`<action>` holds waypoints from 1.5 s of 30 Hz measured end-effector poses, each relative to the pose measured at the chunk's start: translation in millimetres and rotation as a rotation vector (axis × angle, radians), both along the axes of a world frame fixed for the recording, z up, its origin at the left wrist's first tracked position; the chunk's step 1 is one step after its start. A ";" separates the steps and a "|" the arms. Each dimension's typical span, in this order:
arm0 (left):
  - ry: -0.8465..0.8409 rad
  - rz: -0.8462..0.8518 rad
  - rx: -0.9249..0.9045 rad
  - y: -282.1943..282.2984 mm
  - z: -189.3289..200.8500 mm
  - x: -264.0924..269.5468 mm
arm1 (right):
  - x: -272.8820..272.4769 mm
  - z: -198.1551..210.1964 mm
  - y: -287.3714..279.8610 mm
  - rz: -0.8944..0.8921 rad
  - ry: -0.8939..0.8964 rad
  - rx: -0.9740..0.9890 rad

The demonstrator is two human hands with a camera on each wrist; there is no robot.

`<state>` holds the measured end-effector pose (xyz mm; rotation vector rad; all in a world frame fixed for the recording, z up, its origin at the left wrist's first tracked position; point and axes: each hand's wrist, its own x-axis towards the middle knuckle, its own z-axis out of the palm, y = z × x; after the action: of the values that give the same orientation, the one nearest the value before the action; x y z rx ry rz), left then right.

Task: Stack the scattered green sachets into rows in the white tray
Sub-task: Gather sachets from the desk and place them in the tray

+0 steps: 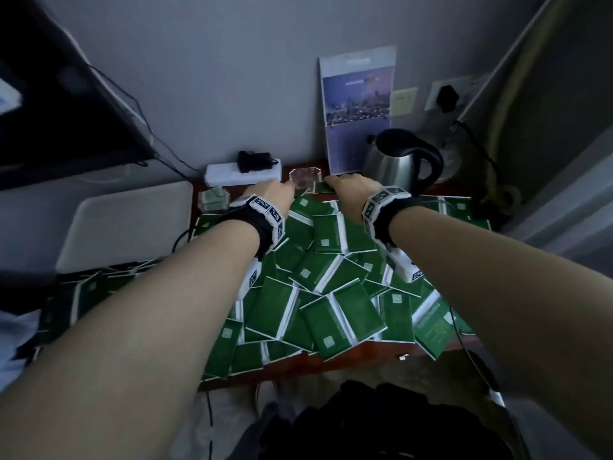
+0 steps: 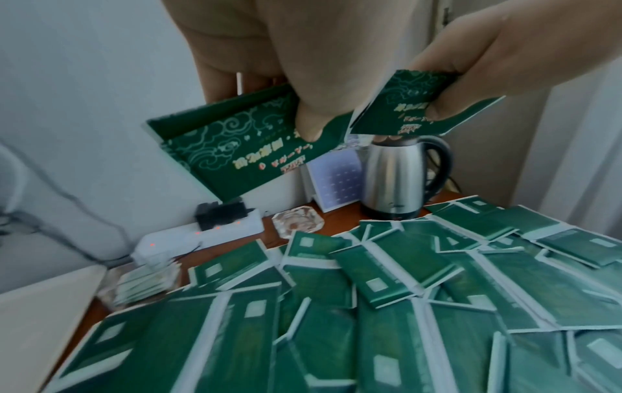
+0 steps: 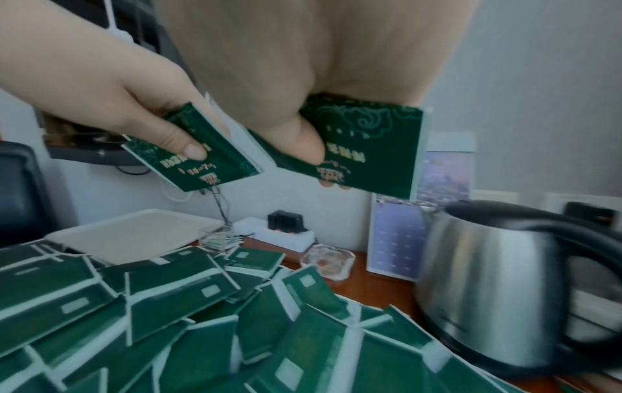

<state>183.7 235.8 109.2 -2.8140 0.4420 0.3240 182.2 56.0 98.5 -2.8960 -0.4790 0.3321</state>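
Green sachets lie heaped across the wooden table; the white tray sits at its left edge. Above the pile's far end, the left hand and right hand each pinch sachets, beside a steel kettle.

Wooden table under green sachets, kettle
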 end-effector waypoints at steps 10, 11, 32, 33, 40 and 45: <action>-0.010 0.121 -0.009 190.7 -15.1 15.7 | 37.8 -15.6 197.9 0.105 0.012 -0.042; 0.002 0.111 -0.006 210.2 -18.7 20.2 | 41.0 -21.4 216.3 0.098 0.011 -0.034; 0.161 0.223 -0.096 485.8 -129.5 57.9 | 91.1 -123.9 482.8 0.249 0.231 -0.131; 0.150 0.238 -0.103 492.1 -136.5 58.7 | 93.4 -131.7 491.4 0.267 0.233 -0.124; 0.100 0.328 -0.113 529.4 -179.0 66.7 | 105.0 -171.0 536.9 0.354 0.151 -0.186; 0.278 0.454 -0.175 538.7 -198.9 58.3 | 100.1 -188.9 537.2 0.349 0.293 -0.308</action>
<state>242.0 774.6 -89.7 -3.0290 -0.1334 0.8115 282.3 593.2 -90.4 -2.9605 -0.9537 0.9432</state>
